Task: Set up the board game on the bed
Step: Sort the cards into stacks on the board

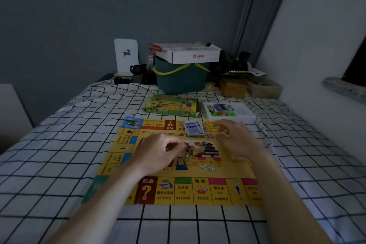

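Observation:
The yellow game board lies flat on the checked bedsheet. My left hand hovers over the board's middle with its fingers curled round a small bundle that they mostly hide. My right hand is over the board's right part and pinches a thin yellowish rubber band at its fingertips. A stack of blue-backed cards rests on the board's far edge. Two white dice sit on the board between my hands. Behind the board are the green game box and a white tray of small coloured pieces.
A teal basket with a white carton on top stands at the head of the bed. Dark clutter, a brown box and a clear bin fill the far right. A wall runs along the bed's right side.

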